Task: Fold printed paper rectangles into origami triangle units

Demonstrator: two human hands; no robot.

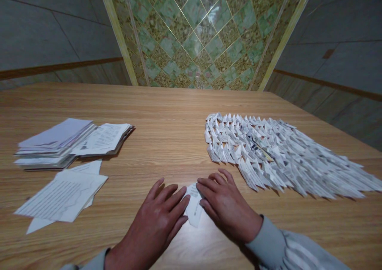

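Beyond the folded slip (193, 211), stacked papers (56, 135) lie left, folded pieces (268, 154) right.

My left hand (159, 216) could pass straight ahead over the surface (167, 131); stacked papers (58, 136) obstructed farther left, folded papers (265, 150) right.

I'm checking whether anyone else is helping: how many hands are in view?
2: the left hand at the left edge of the folded paper, and the right hand at its right edge. No others show.
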